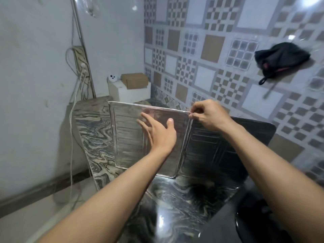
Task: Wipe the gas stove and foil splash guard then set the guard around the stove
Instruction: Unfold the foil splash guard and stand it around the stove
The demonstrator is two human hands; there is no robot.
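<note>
The silver, ribbed foil splash guard, a folding set of panels, stands upright on the dark marbled stone counter, near its left edge, with its bright left panel facing the camera and a darker panel angled off to the right toward the tiled wall. The right hand is closed in a pinch on the guard's top edge, at the fold between the two panels. The left hand is open, fingers spread, palm against or just in front of the left panel's face; contact cannot be confirmed. A dark rounded edge at the lower right corner of the view may be the gas stove; too little shows to be sure. At the counter's far left corner sit a white box with a brown cardboard box on it. A black cloth bag hangs on the patterned tiled wall.
</note>
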